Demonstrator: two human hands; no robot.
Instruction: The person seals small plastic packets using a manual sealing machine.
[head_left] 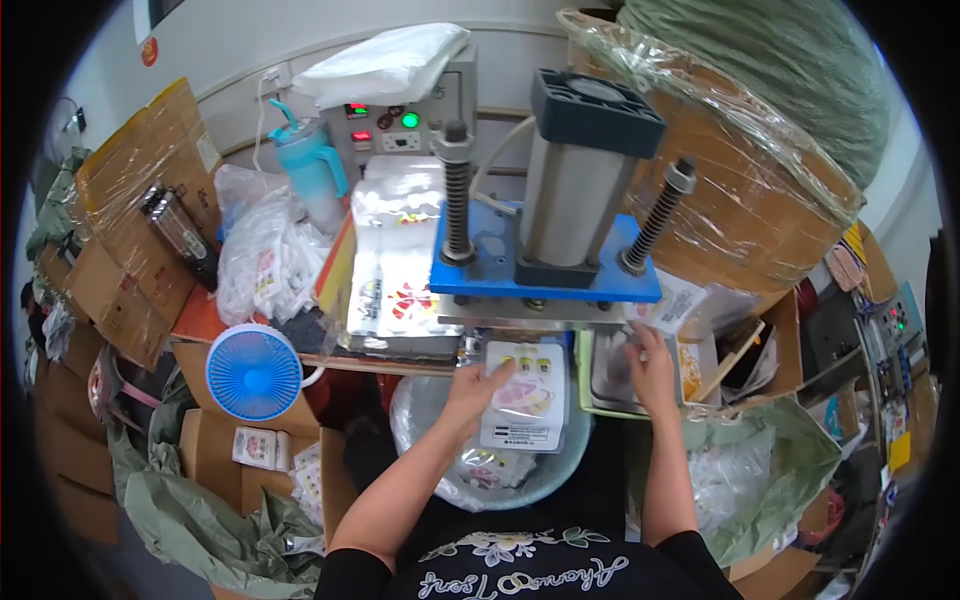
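In front of the press (545,285), my left hand (480,392) is closed on the left edge of a clear blister package (522,405) with a printed card. The package is above a round basin (570,465) that holds more packages. My right hand (650,362) is at the right, over a grey tray in a light green frame (584,375). Its fingers are partly spread and point toward a white printed card (668,303) behind them; nothing is visibly gripped.
A blue fan (253,372) stands at the left, beside a stack of printed sheets (396,270). Behind are a control box (385,125) and a turquoise cup (307,170). Open cartons (200,440) flank the basin, and a large wrapped carton (745,190) rises at the back right.
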